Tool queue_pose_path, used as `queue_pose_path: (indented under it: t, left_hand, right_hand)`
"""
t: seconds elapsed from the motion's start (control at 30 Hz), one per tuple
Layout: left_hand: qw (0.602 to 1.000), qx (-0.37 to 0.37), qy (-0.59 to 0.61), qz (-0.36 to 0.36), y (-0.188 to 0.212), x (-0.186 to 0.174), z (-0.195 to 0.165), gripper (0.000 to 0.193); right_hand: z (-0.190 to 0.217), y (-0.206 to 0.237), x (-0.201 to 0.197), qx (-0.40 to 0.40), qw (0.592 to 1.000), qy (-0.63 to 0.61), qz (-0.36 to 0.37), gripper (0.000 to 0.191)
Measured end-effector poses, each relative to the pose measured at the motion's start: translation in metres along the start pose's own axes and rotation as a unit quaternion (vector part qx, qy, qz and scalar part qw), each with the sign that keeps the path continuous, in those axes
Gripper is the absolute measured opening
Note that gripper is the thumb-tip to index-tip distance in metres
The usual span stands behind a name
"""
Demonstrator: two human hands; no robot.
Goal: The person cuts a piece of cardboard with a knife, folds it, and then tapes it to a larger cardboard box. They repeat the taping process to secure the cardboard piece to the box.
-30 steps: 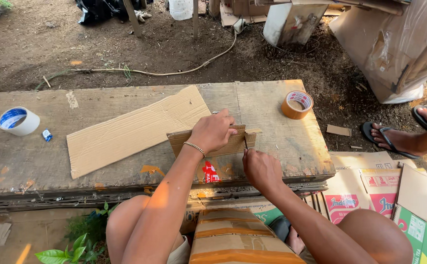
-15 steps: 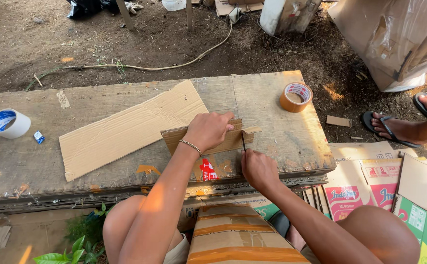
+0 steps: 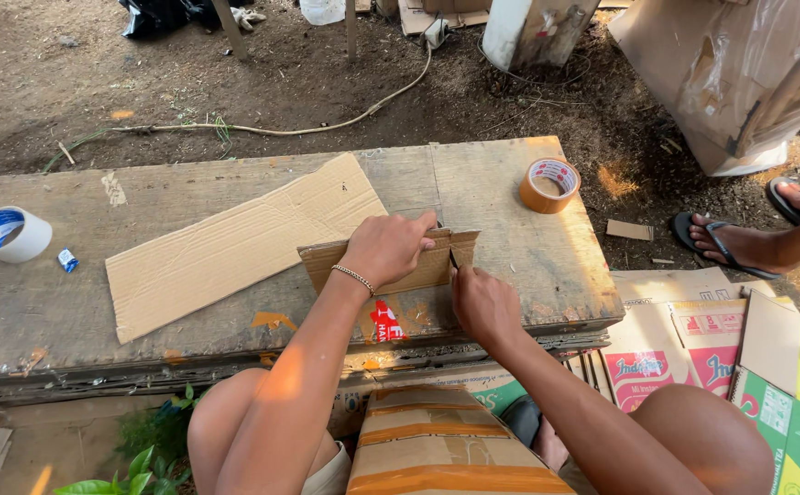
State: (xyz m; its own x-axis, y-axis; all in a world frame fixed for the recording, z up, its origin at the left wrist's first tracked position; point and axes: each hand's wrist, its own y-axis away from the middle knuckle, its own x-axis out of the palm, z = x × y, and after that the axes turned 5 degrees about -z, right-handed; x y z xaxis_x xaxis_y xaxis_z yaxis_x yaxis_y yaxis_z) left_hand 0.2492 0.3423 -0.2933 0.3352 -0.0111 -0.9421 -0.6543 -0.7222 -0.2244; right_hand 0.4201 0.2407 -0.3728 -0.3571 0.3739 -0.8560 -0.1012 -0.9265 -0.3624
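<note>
My left hand (image 3: 387, 247) presses flat on a small brown cardboard piece (image 3: 423, 271) lying on a worn wooden board table (image 3: 43, 312). My right hand (image 3: 484, 302) sits just right of it, fingers closed round a thin dark blade (image 3: 453, 259) whose tip meets the cardboard's right part. A long cardboard strip (image 3: 235, 243) lies to the left, partly under the small piece.
A brown tape roll (image 3: 549, 184) stands at the table's right rear. A white tape roll (image 3: 8, 234) and a small blue item (image 3: 68, 260) lie far left. Printed flattened cartons (image 3: 739, 357) lie right. Another person's sandalled feet (image 3: 739, 243) rest on the dirt.
The view has shifted slightly. Both hands stay on the small cardboard piece, with the blade at nearly the same spot.
</note>
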Motion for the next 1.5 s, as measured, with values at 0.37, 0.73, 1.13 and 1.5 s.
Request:
queue_pose_path:
  t: [0.37, 0.73, 1.13, 1.5]
  left_hand:
    - [0.999, 0.007, -0.038, 0.005, 0.010, 0.000, -0.014, 0.028]
    - [0.997, 0.022, -0.067, -0.036, 0.016, 0.009, -0.015, 0.026]
    - [0.997, -0.001, -0.072, 0.005, 0.019, 0.004, -0.016, 0.026]
    - [0.996, 0.006, -0.089, 0.020, 0.024, -0.007, -0.024, 0.036]
  right_hand:
    - [0.003, -0.006, 0.000, 0.005, 0.998, 0.047, 0.043, 0.039]
    - [-0.007, 0.020, 0.006, -0.018, 0.997, 0.062, 0.053, 0.038]
    - [-0.013, 0.028, -0.010, -0.001, 0.956, 0.123, 0.266, 0.034]
    - [0.020, 0.023, -0.066, 0.060, 0.968, 0.102, 0.223, 0.037]
